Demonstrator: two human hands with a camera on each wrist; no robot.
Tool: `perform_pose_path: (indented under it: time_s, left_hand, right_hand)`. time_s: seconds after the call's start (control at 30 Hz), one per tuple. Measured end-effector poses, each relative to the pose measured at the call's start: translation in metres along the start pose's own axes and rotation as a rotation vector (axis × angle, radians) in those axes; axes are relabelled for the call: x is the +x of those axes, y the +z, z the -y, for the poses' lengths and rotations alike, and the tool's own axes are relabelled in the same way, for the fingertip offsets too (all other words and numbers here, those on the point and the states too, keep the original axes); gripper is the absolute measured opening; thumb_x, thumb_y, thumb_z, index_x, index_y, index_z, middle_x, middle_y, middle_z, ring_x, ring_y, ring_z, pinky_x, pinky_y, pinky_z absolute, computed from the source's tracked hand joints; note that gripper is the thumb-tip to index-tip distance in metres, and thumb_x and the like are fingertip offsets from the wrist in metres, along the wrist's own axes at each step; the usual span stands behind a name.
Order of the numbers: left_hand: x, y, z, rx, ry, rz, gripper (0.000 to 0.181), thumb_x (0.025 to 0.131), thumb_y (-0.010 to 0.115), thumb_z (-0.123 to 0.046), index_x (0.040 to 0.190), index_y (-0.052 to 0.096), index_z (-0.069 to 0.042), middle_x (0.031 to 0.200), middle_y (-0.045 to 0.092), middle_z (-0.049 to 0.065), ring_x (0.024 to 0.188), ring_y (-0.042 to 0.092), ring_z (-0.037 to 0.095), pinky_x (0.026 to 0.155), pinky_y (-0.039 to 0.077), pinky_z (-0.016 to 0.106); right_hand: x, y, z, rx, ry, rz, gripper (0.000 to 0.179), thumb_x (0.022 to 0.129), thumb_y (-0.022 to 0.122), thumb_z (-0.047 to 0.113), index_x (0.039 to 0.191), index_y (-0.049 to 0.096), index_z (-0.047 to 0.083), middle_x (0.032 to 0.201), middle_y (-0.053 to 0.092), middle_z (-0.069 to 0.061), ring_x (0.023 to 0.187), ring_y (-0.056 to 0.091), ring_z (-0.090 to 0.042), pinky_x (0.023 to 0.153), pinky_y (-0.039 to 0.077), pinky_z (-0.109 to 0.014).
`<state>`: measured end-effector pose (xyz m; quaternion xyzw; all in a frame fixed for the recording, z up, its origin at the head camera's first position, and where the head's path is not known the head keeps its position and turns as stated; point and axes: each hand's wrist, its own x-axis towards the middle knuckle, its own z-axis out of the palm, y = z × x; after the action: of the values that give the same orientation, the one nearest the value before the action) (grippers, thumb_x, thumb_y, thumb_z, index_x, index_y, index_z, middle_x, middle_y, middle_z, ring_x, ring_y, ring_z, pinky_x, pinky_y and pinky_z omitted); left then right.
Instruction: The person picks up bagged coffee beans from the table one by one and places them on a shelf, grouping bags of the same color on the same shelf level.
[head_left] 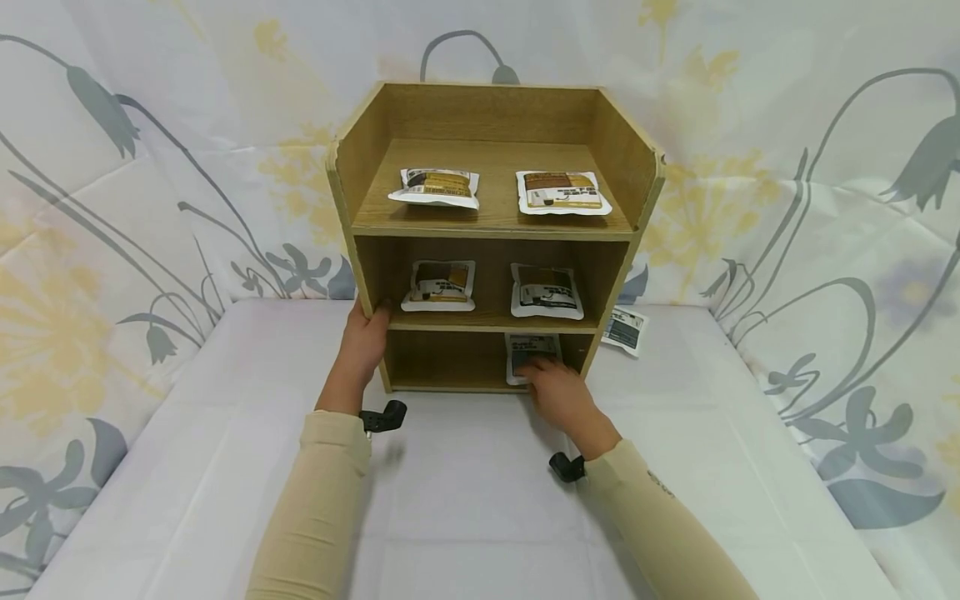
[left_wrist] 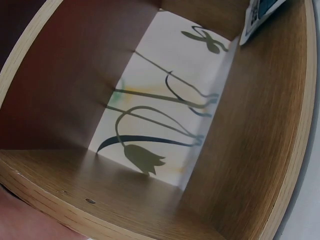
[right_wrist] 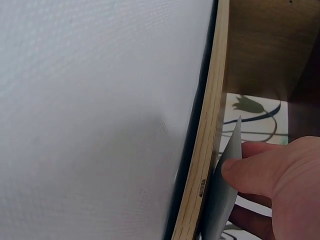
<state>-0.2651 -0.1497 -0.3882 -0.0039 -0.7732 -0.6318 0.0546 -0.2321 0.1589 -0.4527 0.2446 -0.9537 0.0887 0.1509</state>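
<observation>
A small three-tier wooden shelf point(head_left: 487, 152) stands on a white-covered table. My left hand point(head_left: 365, 337) grips its left side panel near the middle board; only a blurred bit of that hand point(left_wrist: 35, 220) shows in the left wrist view. With my right hand point(head_left: 558, 393) I hold a dark-and-white food packet point(head_left: 533, 348) at the right of the bottom compartment. In the right wrist view, the thumb of my right hand point(right_wrist: 285, 185) lies on the near face of the packet point(right_wrist: 222, 192), with fingers behind it, close to the bottom board.
Two yellow-and-brown packets, left point(head_left: 438, 187) and right point(head_left: 564, 192), lie on the top tier. The middle tier holds a left packet point(head_left: 441, 285) and a right packet point(head_left: 547, 291). Another packet point(head_left: 626, 329) lies on the table beside the shelf's right side. Flowered cloth point(head_left: 750, 167) hangs behind.
</observation>
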Motion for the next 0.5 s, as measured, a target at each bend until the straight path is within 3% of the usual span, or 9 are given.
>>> perform_pose_path:
  time_s: [0.33, 0.5]
  left_hand:
    - [-0.001, 0.0, 0.002, 0.008, 0.0, -0.004, 0.053, 0.102, 0.037, -0.038, 0.15, 0.029, -0.019, 0.147, 0.04, 0.017, 0.132, 0.041, 0.032, 0.114, 0.029, 0.051]
    - [-0.004, 0.0, -0.007, 0.009, -0.023, 0.001, 0.051, 0.103, 0.037, -0.034, 0.151, 0.028, -0.018, 0.148, 0.038, 0.017, 0.133, 0.039, 0.032, 0.114, 0.028, 0.051]
  right_hand:
    - [-0.003, -0.004, 0.001, -0.003, -0.008, -0.006, 0.026, 0.089, 0.065, 0.005, 0.111, 0.071, 0.016, 0.115, 0.068, -0.008, 0.104, 0.065, -0.03, 0.085, 0.054, -0.044]
    - [-0.004, -0.008, 0.0, 0.0, -0.007, -0.009, 0.026, 0.088, 0.067, 0.008, 0.112, 0.071, 0.016, 0.116, 0.068, -0.007, 0.104, 0.065, -0.03, 0.085, 0.054, -0.044]
